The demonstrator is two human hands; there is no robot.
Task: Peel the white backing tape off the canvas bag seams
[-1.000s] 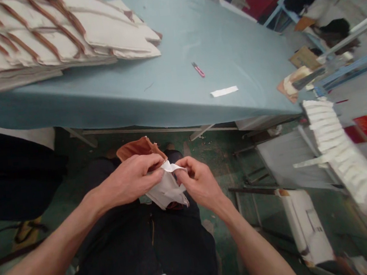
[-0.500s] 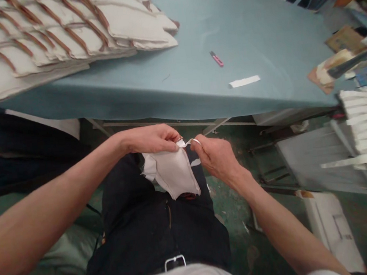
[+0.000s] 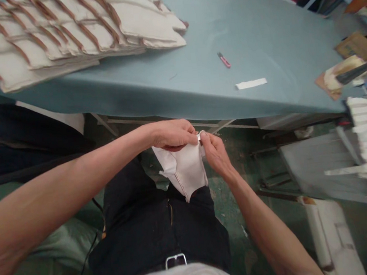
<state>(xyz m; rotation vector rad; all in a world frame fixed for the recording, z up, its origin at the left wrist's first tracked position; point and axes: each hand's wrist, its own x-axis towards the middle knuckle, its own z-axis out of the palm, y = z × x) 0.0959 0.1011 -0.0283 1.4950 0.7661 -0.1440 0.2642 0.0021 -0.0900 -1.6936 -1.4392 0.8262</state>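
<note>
The white fabric piece (image 3: 189,167) is located off the bench (image 3: 204,80), below its near edge and above the person's lap, with its lower corner hanging towards the dark trousers (image 3: 157,232); whether that corner rests on them cannot be determined. The left hand (image 3: 174,133) has its fingers pinched on the piece's upper edge, apparently to keep that edge steady while the body of the fabric hangs free. The fingers of the right hand (image 3: 216,153) grasp a narrow white strip (image 3: 199,137) at the upper right corner of the piece, close against the left fingertips; such a short span would give control over a small, limp part. Whether the strip is attached is hidden by the fingers. On the bench, a loose white strip (image 3: 251,84) lies just inside the near edge, towards the near right corner, seemingly placed within reach. Beyond it lie pink-handled snips (image 3: 224,60), handle turned towards the near edge, convenient for picking up. At the bench's left part, overlapping white pieces (image 3: 94,37) run to the near edge, their brown borders exposed, an arrangement that probably keeps each one separable.
</note>
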